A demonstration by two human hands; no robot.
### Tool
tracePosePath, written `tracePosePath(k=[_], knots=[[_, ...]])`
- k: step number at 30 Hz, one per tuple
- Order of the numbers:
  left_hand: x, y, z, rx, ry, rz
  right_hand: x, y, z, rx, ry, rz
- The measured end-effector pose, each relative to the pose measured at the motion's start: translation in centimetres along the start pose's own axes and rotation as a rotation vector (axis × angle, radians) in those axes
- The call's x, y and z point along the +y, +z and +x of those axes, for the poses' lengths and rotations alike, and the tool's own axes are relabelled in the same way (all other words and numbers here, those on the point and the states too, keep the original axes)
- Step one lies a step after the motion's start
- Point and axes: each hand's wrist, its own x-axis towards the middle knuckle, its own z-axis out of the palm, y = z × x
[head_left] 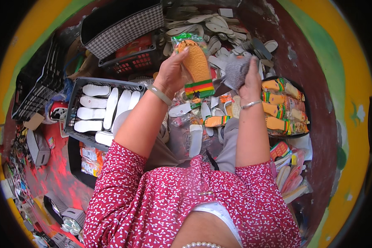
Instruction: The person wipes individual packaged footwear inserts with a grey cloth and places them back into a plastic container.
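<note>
My left hand [173, 69] grips an orange shoe insole [197, 60] in a clear plastic sleeve, its thumb lying over the front. A red, yellow and green band crosses the sleeve's lower end. To the right, my right hand [251, 77] holds a grey fuzzy cloth [236, 73], thumb pointing up. Beneath the hands, on the floor, lie loose white insoles [196, 139], plastic wrappers and another banded orange insole [216, 121].
A grey plastic crate [70, 114] of white insoles stands at left. At right, a black container [308, 124] holds packaged orange insoles. A heap of pale insoles [217, 26] lies ahead, beside a houndstooth-patterned box [127, 31]. More packaged insoles [291, 176] lie at lower right.
</note>
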Motion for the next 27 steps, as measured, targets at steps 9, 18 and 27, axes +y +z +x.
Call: tracePosePath(k=[9, 18, 27], knots=[[-2.8, -0.3, 0.6, 0.265, 0.002, -0.011, 5.1, 4.9, -3.3, -0.459, -0.860, -1.030], [1.6, -2.8, 0.9, 0.361, 0.272, -0.117, 6.6, 4.7, -4.0, -0.747, -0.949, -1.131], [5.2, -1.4, 1.0, 0.421, 0.508, -0.048, 4.3, 0.8, -2.1, -0.427, -0.479, -1.235]])
